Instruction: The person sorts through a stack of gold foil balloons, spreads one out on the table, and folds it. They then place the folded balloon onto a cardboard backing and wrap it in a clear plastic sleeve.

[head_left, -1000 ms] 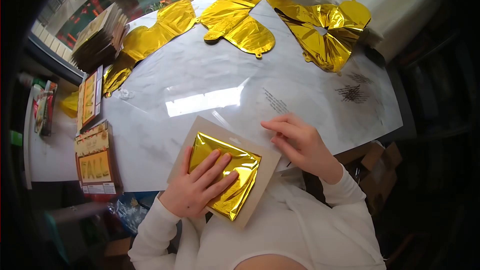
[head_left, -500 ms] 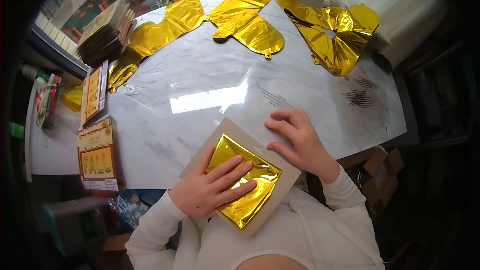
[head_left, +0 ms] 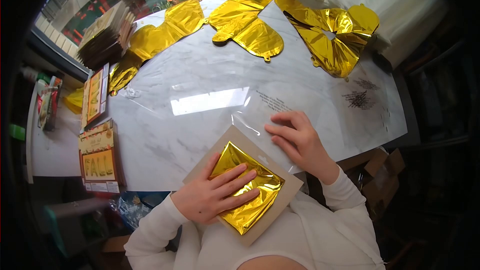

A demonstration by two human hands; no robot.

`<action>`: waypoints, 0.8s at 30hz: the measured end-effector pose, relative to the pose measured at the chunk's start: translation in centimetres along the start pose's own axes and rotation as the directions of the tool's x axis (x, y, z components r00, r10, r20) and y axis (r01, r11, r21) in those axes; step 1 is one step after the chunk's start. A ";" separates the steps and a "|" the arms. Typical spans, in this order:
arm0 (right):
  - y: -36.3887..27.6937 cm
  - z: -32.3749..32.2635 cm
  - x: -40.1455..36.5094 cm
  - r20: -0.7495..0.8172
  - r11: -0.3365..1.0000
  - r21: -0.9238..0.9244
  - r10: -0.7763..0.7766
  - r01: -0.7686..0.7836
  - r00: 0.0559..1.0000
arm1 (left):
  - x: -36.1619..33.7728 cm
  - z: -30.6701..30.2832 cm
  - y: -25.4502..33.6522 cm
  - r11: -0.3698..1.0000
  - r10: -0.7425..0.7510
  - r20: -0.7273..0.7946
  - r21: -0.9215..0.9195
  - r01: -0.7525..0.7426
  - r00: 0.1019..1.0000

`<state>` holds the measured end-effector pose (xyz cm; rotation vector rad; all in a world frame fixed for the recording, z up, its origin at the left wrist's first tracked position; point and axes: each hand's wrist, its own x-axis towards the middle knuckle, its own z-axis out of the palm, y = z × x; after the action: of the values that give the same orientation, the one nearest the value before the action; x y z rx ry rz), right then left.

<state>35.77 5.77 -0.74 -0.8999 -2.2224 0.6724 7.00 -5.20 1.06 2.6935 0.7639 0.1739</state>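
My left hand point(head_left: 217, 192) lies with fingers spread on a folded gold foil packet point(head_left: 262, 180). Beneath the foil is a square grey-beige card point(head_left: 287, 197), turned cornerwise at the table's front edge and reaching over my lap. Right of the card, my right hand point(head_left: 300, 142) has its fingers bent and apart, touching or just above a clear plastic bag point(head_left: 272, 104) with small black print. I cannot see anything held in it. The clear film reaches down to the card's upper edge.
Gold foil balloons point(head_left: 247, 27) lie flat across the back of the marble table point(head_left: 150, 150). Printed cards marked FALL point(head_left: 100, 157) and a stack of packs point(head_left: 105, 35) stand at the left. More clear bags point(head_left: 360, 97) lie right. Below right is an open cardboard box point(head_left: 377, 175).
The card and foil have shifted slightly down and right, with my left hand still on them. My right hand has moved slightly, and the clear film near it has changed shape.
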 end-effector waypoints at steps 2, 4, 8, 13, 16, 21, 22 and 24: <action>-0.3 0.0 0.0 -0.016 1.000 -0.001 0.004 -0.004 1.000 | 0.1 -0.3 0.0 1.000 -0.017 0.009 -0.006 0.017 1.000; -0.4 0.0 -0.1 -0.034 1.000 -0.005 0.008 -0.008 0.999 | 0.3 -0.8 -0.1 1.000 -0.026 0.040 0.002 0.026 0.999; -0.2 -0.1 -0.3 -0.087 0.999 -0.027 0.038 -0.041 0.996 | 0.1 -0.2 0.0 1.000 0.019 -0.009 -0.019 -0.019 1.000; -0.2 -0.1 -0.3 -0.063 1.000 -0.019 0.003 -0.004 0.998 | 0.4 -0.7 -0.5 0.999 -0.036 0.008 -0.035 0.036 0.999; -0.3 -0.6 -0.3 -0.026 0.986 -0.133 -0.101 0.096 0.995 | 0.4 -1.0 -1.5 0.999 -0.052 0.004 -0.015 0.052 0.999; -0.5 -1.3 -0.5 0.069 0.971 -0.190 -0.135 0.145 0.989 | 0.8 -1.1 -2.4 0.998 -0.051 -0.007 0.032 0.051 0.999; -0.7 -1.3 -0.5 0.067 0.971 -0.192 -0.131 0.142 0.989 | 0.9 -1.1 -2.4 0.998 -0.058 -0.003 0.030 0.058 0.998; -1.2 -1.0 -0.3 0.005 0.978 -0.197 -0.071 0.070 0.997 | 1.1 -1.2 -2.6 0.998 -0.063 0.002 0.029 0.063 0.998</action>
<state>36.22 5.01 0.59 -0.9114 -2.3374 0.4238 6.47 -2.19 1.31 2.6924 0.8558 0.1450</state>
